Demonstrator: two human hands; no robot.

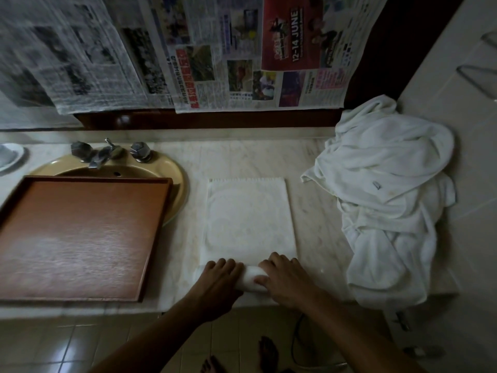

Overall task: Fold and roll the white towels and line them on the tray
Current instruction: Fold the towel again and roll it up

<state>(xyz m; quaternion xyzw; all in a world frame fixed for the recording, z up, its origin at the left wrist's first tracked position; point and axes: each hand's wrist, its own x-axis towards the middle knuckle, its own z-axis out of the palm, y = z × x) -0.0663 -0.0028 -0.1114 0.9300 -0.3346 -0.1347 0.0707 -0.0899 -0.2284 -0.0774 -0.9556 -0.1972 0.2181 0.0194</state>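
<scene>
White terry towel (pixel 248 219), folded flat, lay on your marble worktop (pixel 309 162) near the brown wooden tray (pixel 80 238), its near end rolled. Your left hand (pixel 222 278) and right hand (pixel 286 278) had fingers curled over that roll. Rolling seemed barely begun; next you needed an even, tight push away from you.

Towel roll (pixel 252 279) ends covered, newspaper (pixel 88 57) print blurred, dish (pixel 16 160) cropped

The head view looks steeply down from close above the counter (pixel 242 157) and floor (pixel 67 345).
</scene>
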